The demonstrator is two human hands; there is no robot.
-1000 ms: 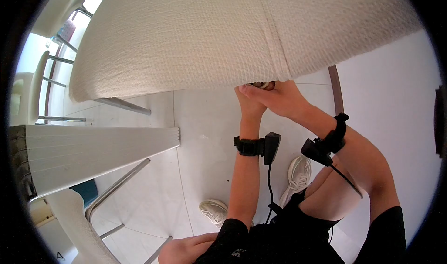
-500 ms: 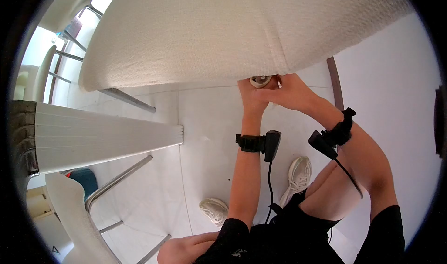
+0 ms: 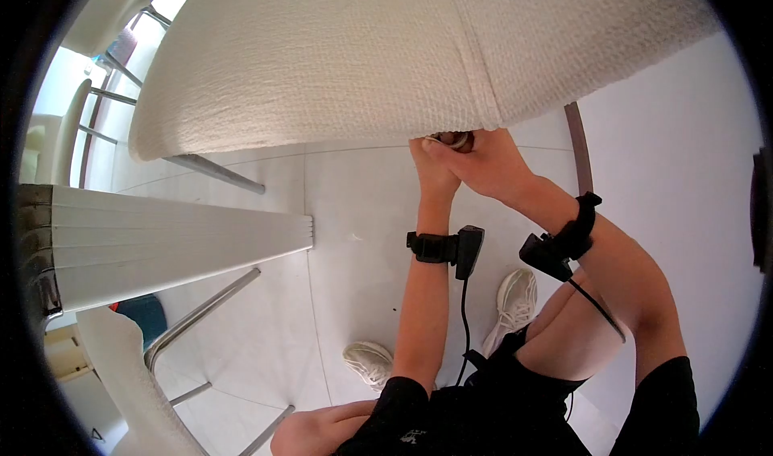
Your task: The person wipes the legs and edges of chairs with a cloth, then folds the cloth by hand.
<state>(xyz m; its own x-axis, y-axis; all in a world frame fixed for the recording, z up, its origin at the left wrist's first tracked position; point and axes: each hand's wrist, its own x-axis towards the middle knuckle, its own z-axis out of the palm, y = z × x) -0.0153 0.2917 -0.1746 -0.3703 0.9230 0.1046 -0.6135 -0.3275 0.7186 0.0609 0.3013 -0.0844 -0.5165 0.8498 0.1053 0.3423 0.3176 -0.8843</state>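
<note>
A large cream fabric-covered chair (image 3: pixel 314 70) fills the top of the head view, and its lower edge hides the fingertips of both my hands. Just under that edge, a small round pale-rimmed thing (image 3: pixel 460 143) shows between my hands; its kind cannot be made out. My left hand (image 3: pixel 436 166) is closed around its left side, the fingers mostly hidden. From the right, my right hand (image 3: pixel 493 165) closes on it too, its thumb reaching across toward the left hand.
A long white ribbed beam (image 3: pixel 177 235) juts in from the left. Below it stands another cream chair (image 3: pixel 121 367) with metal legs, a dark teal item (image 3: pixel 146 319) behind it. More chairs are at upper left. A white wall (image 3: pixel 668 190) rises on the right.
My right hand has turned slightly, and its thumb has shifted left and up across the round thing, which now shows less. The view has shifted a little.
</note>
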